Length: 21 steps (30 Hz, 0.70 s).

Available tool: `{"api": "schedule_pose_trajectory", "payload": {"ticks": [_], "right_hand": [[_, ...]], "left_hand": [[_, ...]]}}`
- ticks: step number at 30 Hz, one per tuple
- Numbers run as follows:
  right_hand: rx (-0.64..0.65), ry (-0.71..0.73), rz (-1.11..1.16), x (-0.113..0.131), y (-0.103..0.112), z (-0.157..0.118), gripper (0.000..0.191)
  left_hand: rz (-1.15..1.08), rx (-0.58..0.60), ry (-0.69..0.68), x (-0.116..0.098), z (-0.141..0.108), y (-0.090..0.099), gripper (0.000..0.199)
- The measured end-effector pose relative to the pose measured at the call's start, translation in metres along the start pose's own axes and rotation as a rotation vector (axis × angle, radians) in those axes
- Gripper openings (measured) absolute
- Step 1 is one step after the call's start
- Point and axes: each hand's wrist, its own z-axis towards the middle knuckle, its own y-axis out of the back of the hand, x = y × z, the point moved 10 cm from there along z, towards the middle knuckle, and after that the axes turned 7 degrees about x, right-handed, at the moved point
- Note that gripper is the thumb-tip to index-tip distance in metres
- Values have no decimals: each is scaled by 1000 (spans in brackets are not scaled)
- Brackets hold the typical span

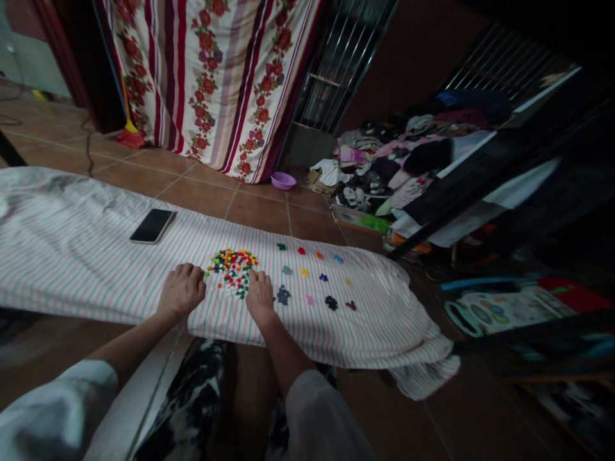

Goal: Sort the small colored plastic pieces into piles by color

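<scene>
A loose pile of small mixed-colour beads (234, 264) lies on a striped cloth. At the pile's left edge rests my left hand (182, 289), closed with its fingers curled under; whatever may be in them is hidden. My right hand (260, 292) is at the pile's right edge, fingertips pressed together beside the beads, and I cannot see what they hold. To the right, small single-colour groups sit in rough rows, among them dark grey beads (284, 295), black beads (331, 302), yellow beads (304, 272) and blue beads (337, 258).
A phone (152, 226) lies on the striped cloth (72, 256) at left. Beyond the covered surface are a floral curtain (206, 83), a red broom (131, 136), a purple basin (283, 181) and a heap of clothes (384, 160). A dark bar (456, 186) slants across the right.
</scene>
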Motion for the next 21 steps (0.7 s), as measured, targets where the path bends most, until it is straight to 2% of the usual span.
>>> {"api": "schedule_pose_trajectory", "payload": {"ticks": [6,17,21], "right_hand": [[-66,-20,127,-5,-1,-9,55],[-83,-7,173,-6,-7,-12,47],[-127,12,217,-8,-5,-12,46]], "left_hand": [[-9,-13,3,-1,-1,3,27],[-33,-51,-10,0,-1,5,26],[-36,-65,-18,2,-1,4,25]]}}
